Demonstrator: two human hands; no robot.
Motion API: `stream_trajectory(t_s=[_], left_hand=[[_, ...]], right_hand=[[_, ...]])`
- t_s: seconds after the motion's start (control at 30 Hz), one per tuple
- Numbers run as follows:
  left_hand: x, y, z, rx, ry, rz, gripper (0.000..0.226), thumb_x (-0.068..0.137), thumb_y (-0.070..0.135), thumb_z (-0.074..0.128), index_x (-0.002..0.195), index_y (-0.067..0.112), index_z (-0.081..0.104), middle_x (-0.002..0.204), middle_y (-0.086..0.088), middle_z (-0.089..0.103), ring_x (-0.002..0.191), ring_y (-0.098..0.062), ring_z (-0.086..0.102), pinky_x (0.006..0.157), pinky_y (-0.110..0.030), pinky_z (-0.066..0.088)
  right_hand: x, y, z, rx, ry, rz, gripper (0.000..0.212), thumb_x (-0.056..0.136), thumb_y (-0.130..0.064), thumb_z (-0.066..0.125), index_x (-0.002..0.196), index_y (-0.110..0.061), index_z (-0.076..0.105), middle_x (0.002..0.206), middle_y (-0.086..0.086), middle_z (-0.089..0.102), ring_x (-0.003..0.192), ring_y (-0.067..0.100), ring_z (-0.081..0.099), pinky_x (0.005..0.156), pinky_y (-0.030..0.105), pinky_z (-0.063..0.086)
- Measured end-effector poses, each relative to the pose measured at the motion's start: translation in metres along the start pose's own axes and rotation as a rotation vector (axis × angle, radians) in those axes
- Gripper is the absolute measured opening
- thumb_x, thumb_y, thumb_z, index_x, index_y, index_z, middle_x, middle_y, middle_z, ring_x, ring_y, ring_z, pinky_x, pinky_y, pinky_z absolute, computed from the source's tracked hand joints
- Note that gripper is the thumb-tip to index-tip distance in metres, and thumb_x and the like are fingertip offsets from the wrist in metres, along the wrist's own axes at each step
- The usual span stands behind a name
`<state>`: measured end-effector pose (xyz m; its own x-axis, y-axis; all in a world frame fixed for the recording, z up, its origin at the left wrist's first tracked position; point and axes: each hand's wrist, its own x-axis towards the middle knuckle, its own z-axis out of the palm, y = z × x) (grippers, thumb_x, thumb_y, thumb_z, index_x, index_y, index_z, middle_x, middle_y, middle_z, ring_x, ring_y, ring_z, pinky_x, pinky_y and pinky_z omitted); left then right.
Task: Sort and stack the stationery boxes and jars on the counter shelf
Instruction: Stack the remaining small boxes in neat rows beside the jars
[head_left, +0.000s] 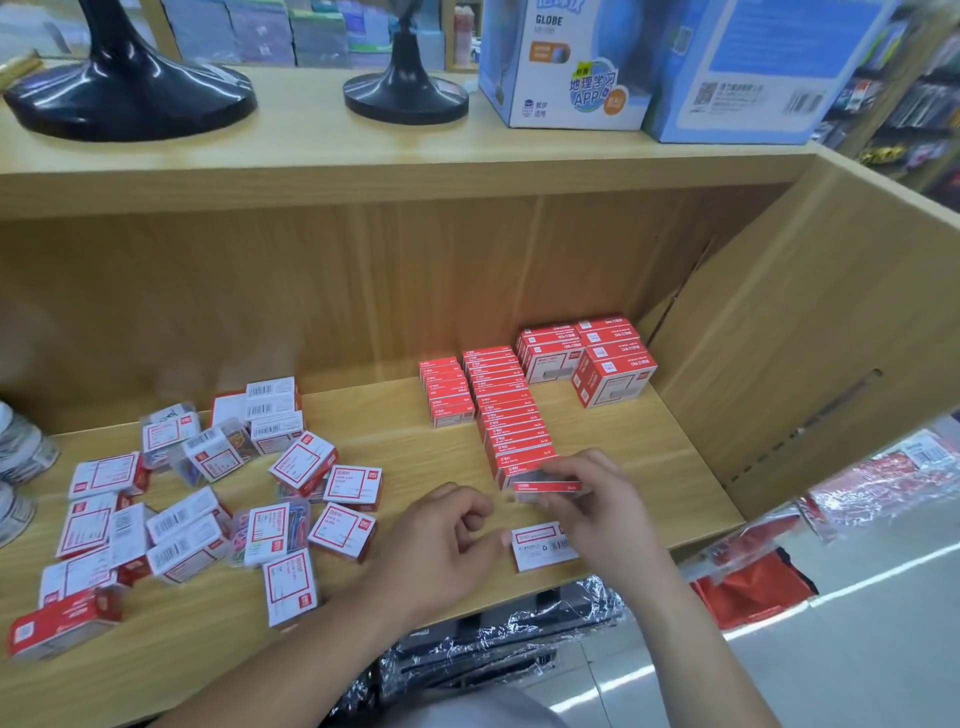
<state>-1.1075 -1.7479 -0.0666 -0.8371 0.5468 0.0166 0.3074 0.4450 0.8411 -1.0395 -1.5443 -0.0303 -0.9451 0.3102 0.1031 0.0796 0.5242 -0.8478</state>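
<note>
So right now we're pinching a slim red box (548, 487) in our right hand (589, 493), thumb and fingers curling round its long edges. We're holding it right at the near end of the long row (511, 415) of matching red boxes. It's either touching the last box there or sitting just off it, hard to say which. Our left hand (447, 530) isn't gripping anything, the fingers are just curling loosely. It's hovering just beside a white-faced box (543, 546) that's lying flat on the shelf (623, 467) near the front edge. We can't tell if a fingertip is actually touching it.

Our guess is we're doing the row-building step, adding this box onto the front of the line. The next move is calling for squaring it flush against its neighbour so the row isn't going crooked. Shelf space in front is running short, so the white-faced one is probably needing a fresh column.

Further out, a short row (449, 392) is sitting just left of the long one, and bigger red boxes (587, 358) are sitting stacked in the back right corner. Over on the left, a loose pile (208, 509) of white-labelled boxes and clear jars (293, 522) of coloured clips is lying jumbled, so we're reckoning plenty of sorting is waiting.
</note>
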Motion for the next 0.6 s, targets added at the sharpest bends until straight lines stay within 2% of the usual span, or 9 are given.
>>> stream_trajectory(t_s=[0.1, 0.2, 0.27, 0.37, 0.47, 0.53, 0.6], left_hand=[[-0.006, 0.002, 0.004, 0.09, -0.051, 0.113, 0.05, 0.069, 0.068, 0.078, 0.105, 0.035, 0.068, 0.097, 0.021, 0.057, 0.088, -0.003, 0.057, 0.076, -0.018, 0.048], [-0.005, 0.005, 0.008, 0.222, -0.076, 0.143, 0.063, 0.061, 0.076, 0.075, 0.11, 0.038, 0.064, 0.103, 0.022, 0.054, 0.097, 0.001, 0.053, 0.083, -0.021, 0.046], [-0.004, 0.007, 0.011, 0.299, -0.081, 0.129, 0.06, 0.064, 0.076, 0.07, 0.111, 0.04, 0.061, 0.106, 0.022, 0.053, 0.103, 0.0, 0.053, 0.085, -0.027, 0.048], [-0.004, 0.006, 0.011, 0.278, -0.037, 0.115, 0.05, 0.074, 0.072, 0.066, 0.112, 0.04, 0.063, 0.099, 0.021, 0.054, 0.092, 0.005, 0.052, 0.078, -0.026, 0.049], [-0.002, 0.007, 0.01, 0.224, 0.014, 0.095, 0.045, 0.082, 0.071, 0.057, 0.111, 0.039, 0.068, 0.091, 0.022, 0.057, 0.082, 0.011, 0.053, 0.066, -0.012, 0.039], [0.0, 0.008, 0.011, 0.206, 0.036, 0.074, 0.044, 0.086, 0.071, 0.052, 0.107, 0.037, 0.071, 0.089, 0.02, 0.059, 0.08, 0.006, 0.056, 0.064, -0.016, 0.041], [0.004, 0.009, 0.011, 0.249, 0.067, 0.065, 0.043, 0.092, 0.068, 0.047, 0.102, 0.034, 0.072, 0.087, 0.016, 0.06, 0.077, -0.002, 0.057, 0.061, -0.024, 0.042]], right_hand=[[0.001, 0.009, 0.002, 0.045, 0.164, 0.063, 0.035, 0.078, 0.0, 0.081, 0.105, -0.021, 0.071, 0.104, -0.009, 0.059, 0.092, 0.003, 0.065, 0.084, 0.03, 0.057], [0.001, 0.02, -0.003, 0.0, 0.213, 0.186, 0.037, 0.075, -0.013, 0.087, 0.108, -0.019, 0.07, 0.098, -0.005, 0.065, 0.085, 0.006, 0.066, 0.077, 0.025, 0.055], [0.002, 0.021, -0.004, 0.022, 0.173, 0.257, 0.03, 0.078, -0.019, 0.086, 0.103, -0.022, 0.07, 0.089, -0.003, 0.071, 0.077, 0.006, 0.067, 0.069, 0.018, 0.053], [0.001, 0.016, 0.0, 0.101, 0.138, 0.211, 0.02, 0.084, -0.013, 0.08, 0.088, -0.031, 0.073, 0.084, -0.007, 0.075, 0.073, 0.002, 0.069, 0.063, 0.012, 0.05], [0.002, 0.019, 0.006, 0.193, 0.161, 0.22, 0.02, 0.082, -0.01, 0.081, 0.088, -0.029, 0.079, 0.084, -0.004, 0.077, 0.076, 0.012, 0.072, 0.068, 0.022, 0.056], [0.002, 0.02, 0.006, 0.259, 0.191, 0.25, 0.014, 0.082, -0.012, 0.081, 0.09, -0.023, 0.081, 0.086, -0.004, 0.078, 0.079, 0.012, 0.073, 0.072, 0.024, 0.056], [0.0, 0.019, 0.0, 0.295, 0.169, 0.253, 0.012, 0.089, -0.011, 0.074, 0.093, -0.021, 0.08, 0.089, -0.006, 0.079, 0.085, 0.008, 0.072, 0.076, 0.02, 0.053]])
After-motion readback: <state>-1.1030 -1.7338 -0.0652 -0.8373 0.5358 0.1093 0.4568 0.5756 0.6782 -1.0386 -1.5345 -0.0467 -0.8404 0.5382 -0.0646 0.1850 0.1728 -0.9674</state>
